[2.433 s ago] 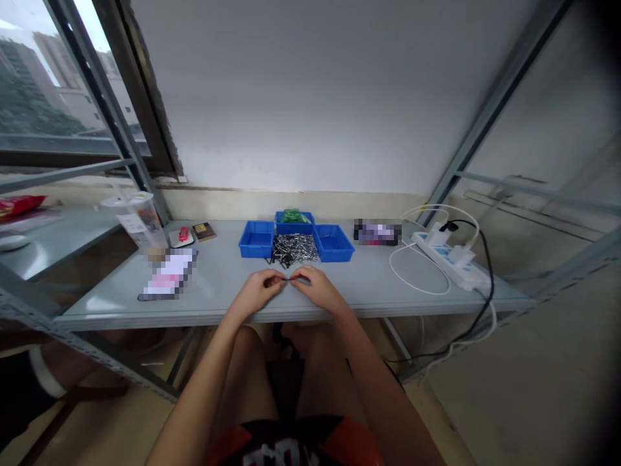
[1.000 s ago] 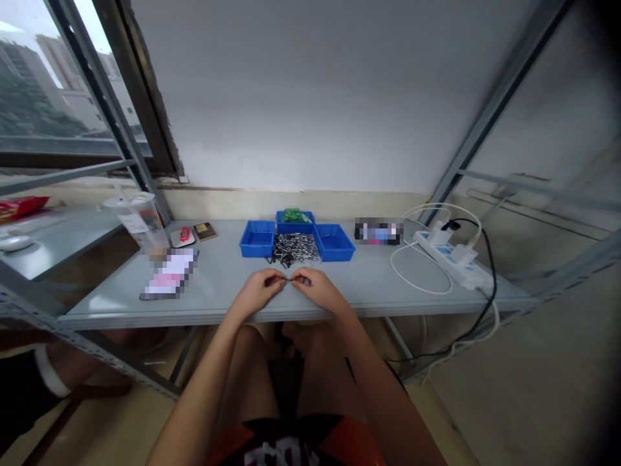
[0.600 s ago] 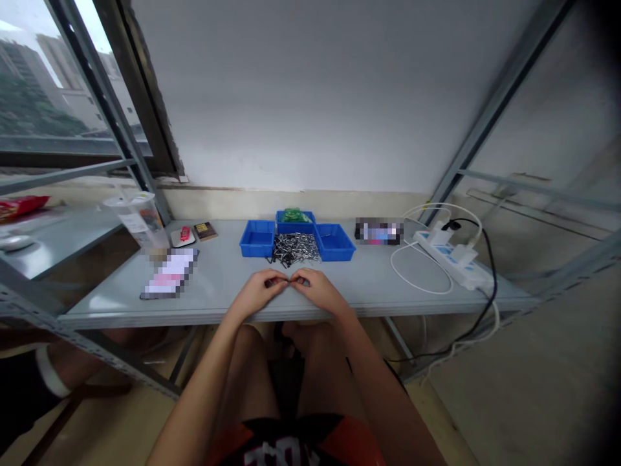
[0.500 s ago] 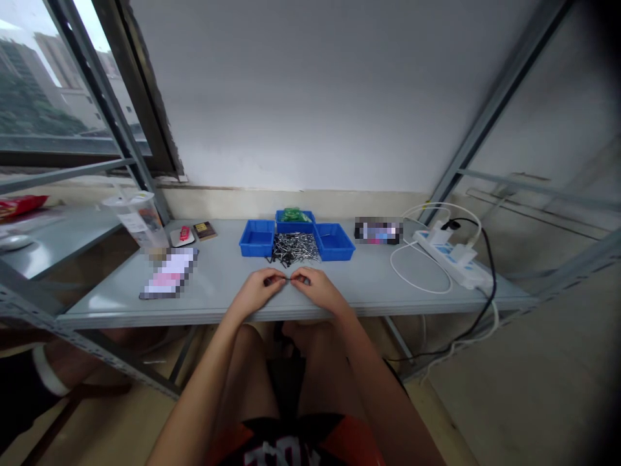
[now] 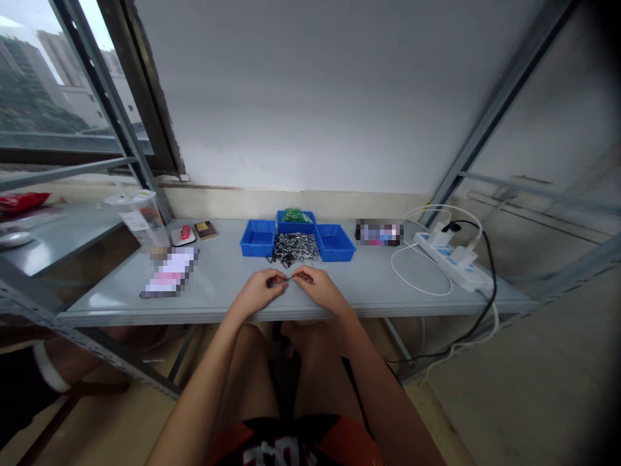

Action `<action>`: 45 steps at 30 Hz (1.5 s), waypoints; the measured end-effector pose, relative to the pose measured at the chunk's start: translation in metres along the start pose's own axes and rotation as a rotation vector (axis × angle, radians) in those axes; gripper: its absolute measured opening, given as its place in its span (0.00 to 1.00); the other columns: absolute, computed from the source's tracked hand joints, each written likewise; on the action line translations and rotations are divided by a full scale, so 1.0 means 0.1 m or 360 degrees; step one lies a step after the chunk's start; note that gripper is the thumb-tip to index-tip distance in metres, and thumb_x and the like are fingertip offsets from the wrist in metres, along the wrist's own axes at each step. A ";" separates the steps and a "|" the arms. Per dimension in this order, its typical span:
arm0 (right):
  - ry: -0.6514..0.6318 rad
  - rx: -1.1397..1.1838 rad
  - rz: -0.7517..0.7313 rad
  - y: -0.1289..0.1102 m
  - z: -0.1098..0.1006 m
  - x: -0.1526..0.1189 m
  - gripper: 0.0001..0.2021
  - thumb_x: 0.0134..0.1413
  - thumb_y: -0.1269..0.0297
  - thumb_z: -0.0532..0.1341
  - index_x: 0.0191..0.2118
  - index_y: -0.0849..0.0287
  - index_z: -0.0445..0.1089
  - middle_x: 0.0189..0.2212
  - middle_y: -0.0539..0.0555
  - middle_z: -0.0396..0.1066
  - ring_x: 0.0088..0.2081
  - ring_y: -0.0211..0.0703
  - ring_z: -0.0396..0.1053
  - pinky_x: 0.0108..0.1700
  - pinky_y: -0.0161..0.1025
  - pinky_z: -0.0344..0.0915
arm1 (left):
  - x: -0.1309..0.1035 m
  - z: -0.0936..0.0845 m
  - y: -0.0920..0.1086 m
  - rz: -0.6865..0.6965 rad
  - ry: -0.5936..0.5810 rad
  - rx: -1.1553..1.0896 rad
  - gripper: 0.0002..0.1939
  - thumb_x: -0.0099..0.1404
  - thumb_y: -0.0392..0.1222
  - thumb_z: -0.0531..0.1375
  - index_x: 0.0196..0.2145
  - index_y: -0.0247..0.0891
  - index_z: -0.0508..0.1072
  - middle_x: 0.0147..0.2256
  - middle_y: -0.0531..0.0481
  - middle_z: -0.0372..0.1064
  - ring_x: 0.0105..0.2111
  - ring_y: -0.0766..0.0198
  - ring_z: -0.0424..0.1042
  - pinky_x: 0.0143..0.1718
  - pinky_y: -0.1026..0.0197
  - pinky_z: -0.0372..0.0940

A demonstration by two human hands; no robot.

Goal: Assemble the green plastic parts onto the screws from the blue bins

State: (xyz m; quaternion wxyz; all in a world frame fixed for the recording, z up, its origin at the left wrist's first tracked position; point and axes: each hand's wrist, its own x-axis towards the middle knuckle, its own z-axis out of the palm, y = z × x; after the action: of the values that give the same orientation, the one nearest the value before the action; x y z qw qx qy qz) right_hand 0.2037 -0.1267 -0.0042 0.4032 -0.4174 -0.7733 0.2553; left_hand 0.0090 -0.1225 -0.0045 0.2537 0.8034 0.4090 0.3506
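My left hand (image 5: 264, 288) and my right hand (image 5: 315, 285) meet above the grey table (image 5: 223, 272) near its front edge. Both are closed in a pinch on one thin, dark, screw-like piece (image 5: 290, 278), which spans the small gap between the fingertips. Its exact kind is too small to make out. Just beyond the fingers lies a loose pile of small silver and black screw-like parts (image 5: 297, 247). Around that pile stand a left blue bin (image 5: 259, 249), a right blue bin (image 5: 336, 252) and a back blue bin (image 5: 295, 227) with green plastic packets (image 5: 294, 215) in it.
To the left are a phone (image 5: 172, 272), a lidded drink cup (image 5: 143, 223) and a small dark box (image 5: 206, 230). A blurred-out device (image 5: 379, 233) lies at the right, by a white power strip (image 5: 451, 262) with looping cables. Another person's sleeve (image 5: 22, 388) shows at lower left.
The fingertips have drawn slightly apart, and more of the thin dark piece shows between them. My right hand has shifted up a little. The bins and the pile stay put.
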 end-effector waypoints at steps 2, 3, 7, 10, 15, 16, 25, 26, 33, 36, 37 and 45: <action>0.0009 0.0007 -0.0004 0.00 0.00 0.00 0.05 0.55 0.67 0.56 0.35 0.58 0.70 0.32 0.51 0.73 0.34 0.38 0.69 0.38 0.36 0.63 | 0.00 -0.01 0.01 0.0002 0.0002 0.0006 0.12 0.60 0.44 0.57 0.37 0.35 0.74 0.32 0.48 0.72 0.32 0.63 0.69 0.36 0.63 0.62; 0.0012 0.0008 -0.0009 -0.01 0.00 0.00 0.05 0.55 0.66 0.56 0.35 0.58 0.70 0.32 0.51 0.73 0.34 0.38 0.69 0.38 0.36 0.63 | 0.00 -0.01 0.02 0.0005 0.0006 0.0006 0.12 0.60 0.44 0.56 0.37 0.35 0.74 0.32 0.48 0.72 0.32 0.63 0.69 0.36 0.63 0.62; 0.0019 0.0000 -0.0015 0.00 0.00 0.00 0.05 0.55 0.66 0.57 0.35 0.58 0.69 0.31 0.51 0.73 0.34 0.38 0.69 0.38 0.35 0.63 | 0.00 -0.02 0.03 0.0020 0.0029 -0.0009 0.12 0.62 0.43 0.55 0.36 0.35 0.74 0.34 0.47 0.73 0.33 0.62 0.69 0.37 0.62 0.62; 0.0016 -0.0001 -0.0011 0.00 0.00 0.00 0.05 0.55 0.66 0.57 0.35 0.58 0.69 0.31 0.50 0.72 0.33 0.38 0.69 0.38 0.35 0.62 | 0.00 -0.02 0.04 0.0016 0.0017 -0.0013 0.12 0.62 0.44 0.55 0.36 0.35 0.74 0.34 0.47 0.73 0.33 0.62 0.69 0.36 0.62 0.61; 0.0012 -0.0006 -0.0003 -0.01 0.00 0.00 0.05 0.55 0.66 0.57 0.35 0.58 0.70 0.32 0.51 0.73 0.34 0.38 0.69 0.38 0.35 0.62 | 0.00 -0.03 0.04 -0.0003 0.0013 -0.0026 0.12 0.61 0.44 0.55 0.35 0.34 0.75 0.33 0.47 0.73 0.33 0.62 0.69 0.36 0.62 0.62; 0.0011 -0.0011 -0.0003 -0.01 0.00 0.00 0.05 0.55 0.66 0.57 0.35 0.58 0.70 0.32 0.51 0.73 0.34 0.38 0.69 0.38 0.35 0.62 | 0.00 -0.03 0.04 -0.0007 0.0013 -0.0027 0.12 0.61 0.44 0.55 0.35 0.35 0.74 0.33 0.47 0.73 0.33 0.62 0.69 0.37 0.62 0.62; -0.0082 -0.0097 -0.0027 0.00 0.00 0.00 0.06 0.55 0.67 0.56 0.35 0.58 0.70 0.32 0.50 0.72 0.34 0.38 0.68 0.37 0.35 0.61 | 0.01 -0.02 0.01 -0.0029 0.0008 -0.0046 0.10 0.59 0.42 0.57 0.34 0.34 0.74 0.30 0.49 0.72 0.31 0.63 0.68 0.34 0.63 0.62; -0.0105 -0.0119 -0.0032 0.00 0.00 0.00 0.06 0.54 0.68 0.56 0.35 0.58 0.70 0.32 0.50 0.72 0.34 0.38 0.67 0.37 0.35 0.61 | 0.01 -0.02 0.00 -0.0027 0.0010 -0.0057 0.10 0.59 0.42 0.57 0.34 0.34 0.73 0.29 0.49 0.71 0.30 0.64 0.68 0.34 0.64 0.61; -0.0129 -0.0293 -0.0114 0.01 0.01 0.01 0.05 0.53 0.70 0.58 0.35 0.59 0.70 0.33 0.52 0.70 0.36 0.39 0.66 0.40 0.36 0.60 | 0.00 -0.02 0.00 0.0005 -0.0009 -0.0090 0.09 0.59 0.41 0.57 0.34 0.34 0.73 0.30 0.49 0.71 0.30 0.65 0.67 0.34 0.64 0.60; -0.0131 -0.0297 -0.0104 0.01 0.01 0.01 0.05 0.53 0.71 0.58 0.35 0.58 0.70 0.33 0.52 0.71 0.37 0.39 0.66 0.40 0.36 0.60 | 0.00 -0.02 0.02 0.0015 -0.0032 -0.0087 0.09 0.59 0.42 0.57 0.34 0.35 0.73 0.30 0.49 0.71 0.30 0.65 0.67 0.34 0.64 0.60; -0.0134 -0.0294 -0.0103 0.01 0.01 0.01 0.05 0.53 0.71 0.58 0.35 0.58 0.70 0.33 0.52 0.71 0.37 0.39 0.66 0.40 0.36 0.60 | 0.00 -0.03 0.02 0.0014 -0.0039 -0.0085 0.09 0.58 0.42 0.57 0.34 0.35 0.73 0.30 0.49 0.71 0.30 0.65 0.67 0.34 0.64 0.60; -0.0136 -0.0285 -0.0070 0.01 0.00 0.01 0.05 0.53 0.70 0.58 0.35 0.58 0.70 0.33 0.51 0.71 0.36 0.39 0.67 0.40 0.36 0.60 | -0.01 -0.03 0.04 0.0007 -0.0039 -0.0114 0.09 0.58 0.43 0.58 0.34 0.35 0.73 0.30 0.49 0.71 0.30 0.64 0.67 0.34 0.64 0.61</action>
State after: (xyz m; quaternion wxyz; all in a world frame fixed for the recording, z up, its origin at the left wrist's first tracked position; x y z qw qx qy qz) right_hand 0.2037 -0.1257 -0.0051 0.3363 -0.4235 -0.8185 0.1938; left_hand 0.0082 -0.1251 -0.0004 0.2865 0.7989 0.3914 0.3556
